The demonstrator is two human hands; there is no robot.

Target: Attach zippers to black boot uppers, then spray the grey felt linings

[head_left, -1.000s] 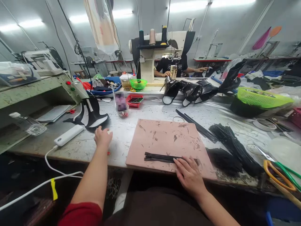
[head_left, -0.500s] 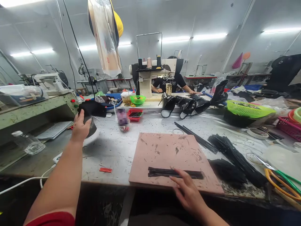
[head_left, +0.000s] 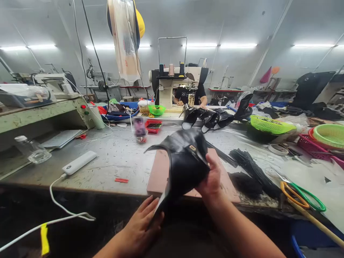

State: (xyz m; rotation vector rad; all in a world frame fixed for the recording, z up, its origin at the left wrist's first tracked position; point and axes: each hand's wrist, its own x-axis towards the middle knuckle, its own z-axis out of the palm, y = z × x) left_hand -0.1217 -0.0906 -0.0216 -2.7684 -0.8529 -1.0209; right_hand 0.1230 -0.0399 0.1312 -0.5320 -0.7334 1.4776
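A black leather boot upper (head_left: 185,157) with a small gold-coloured buckle is held up in front of me, tilted and slightly blurred. My right hand (head_left: 211,179) grips its right side, thumb against the leather. At its lower left edge, where a pale lining shows, my left hand (head_left: 143,220) has its fingers closed on the upper. Behind and below it lies a pink board (head_left: 156,175), largely covered, and the black zipper strips on the board are hidden from view.
Black strips (head_left: 252,172) lie right of the board, near scissors (head_left: 298,191). Several black boot uppers (head_left: 212,118) stand at the back before a sewing machine (head_left: 168,93), where a person works. A white power bank (head_left: 79,163), its cable and a plastic bottle (head_left: 32,150) are at left.
My left hand has come back from the far left to the front of the board. The boot upper is now between both hands. My right hand has left the zipper strips and grips it.
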